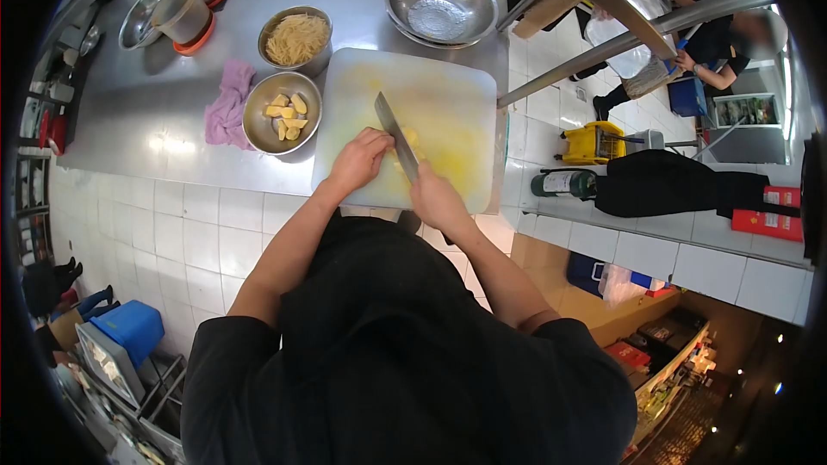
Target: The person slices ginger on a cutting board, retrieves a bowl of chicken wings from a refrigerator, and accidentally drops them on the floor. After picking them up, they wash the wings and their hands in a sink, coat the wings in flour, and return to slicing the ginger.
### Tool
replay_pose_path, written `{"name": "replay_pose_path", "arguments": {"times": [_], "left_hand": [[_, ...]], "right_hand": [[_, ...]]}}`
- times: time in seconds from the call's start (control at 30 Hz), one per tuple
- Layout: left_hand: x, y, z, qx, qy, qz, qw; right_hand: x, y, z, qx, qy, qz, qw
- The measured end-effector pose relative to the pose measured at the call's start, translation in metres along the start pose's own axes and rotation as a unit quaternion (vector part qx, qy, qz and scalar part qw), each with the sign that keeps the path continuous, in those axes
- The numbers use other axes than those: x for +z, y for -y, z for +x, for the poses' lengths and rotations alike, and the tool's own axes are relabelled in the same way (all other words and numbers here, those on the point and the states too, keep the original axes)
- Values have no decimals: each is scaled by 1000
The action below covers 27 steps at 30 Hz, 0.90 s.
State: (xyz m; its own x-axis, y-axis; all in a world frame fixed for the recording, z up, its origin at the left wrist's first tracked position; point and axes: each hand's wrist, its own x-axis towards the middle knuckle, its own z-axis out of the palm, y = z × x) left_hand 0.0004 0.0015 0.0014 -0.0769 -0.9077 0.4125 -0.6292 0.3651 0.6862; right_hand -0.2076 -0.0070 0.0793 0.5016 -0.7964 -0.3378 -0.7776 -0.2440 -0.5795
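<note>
My right hand [437,198] is closed around the handle of a kitchen knife [395,127], its broad blade pointing away from me over the white cutting board [465,90]. My left hand [362,159] rests on the board just left of the blade, fingers curled and pressed together; what they hold is hidden. Thin pale yellow slices [411,135] lie against the blade's right side, and yellow stains cover the board. Left of the board, a small steel bowl [251,125] holds several peeled pale yellow chunks that look like ginger. Behind it, a deeper steel bowl [320,58] contains pale yellow shreds.
A crumpled purple cloth [229,108] lies left of the bowls on the steel table [155,133]. Stacked steel bowls [401,19] stand behind the board. Plastic tubs [183,17] sit at the far left. At right are a metal rail [586,58], a yellow mop bucket [594,143] and another person [711,47].
</note>
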Motion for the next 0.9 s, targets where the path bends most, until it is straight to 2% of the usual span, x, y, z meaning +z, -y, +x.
{"name": "replay_pose_path", "arguments": {"times": [0.07, 0.2, 0.5, 0.6, 0.73, 0.9], "left_hand": [[0, -1, 0, 0, 1, -6, 1000], [1, 0, 0, -3, 6, -11, 1000], [1, -1, -1, -6, -2, 4, 1000], [1, -1, 0, -4, -2, 6, 1000], [1, -1, 1, 1, 0, 2, 1000], [0, -4, 3, -7, 9, 3, 1000]], "right_hand": [[16, -4, 18, -12, -36, 10, 999], [7, 6, 28, -32, -41, 16, 999], [-26, 13, -14, 21, 34, 5, 999], [-17, 7, -9, 9, 28, 12, 999], [20, -1, 30, -20, -28, 10, 999], [10, 4, 43, -41, -42, 34, 998]]}}
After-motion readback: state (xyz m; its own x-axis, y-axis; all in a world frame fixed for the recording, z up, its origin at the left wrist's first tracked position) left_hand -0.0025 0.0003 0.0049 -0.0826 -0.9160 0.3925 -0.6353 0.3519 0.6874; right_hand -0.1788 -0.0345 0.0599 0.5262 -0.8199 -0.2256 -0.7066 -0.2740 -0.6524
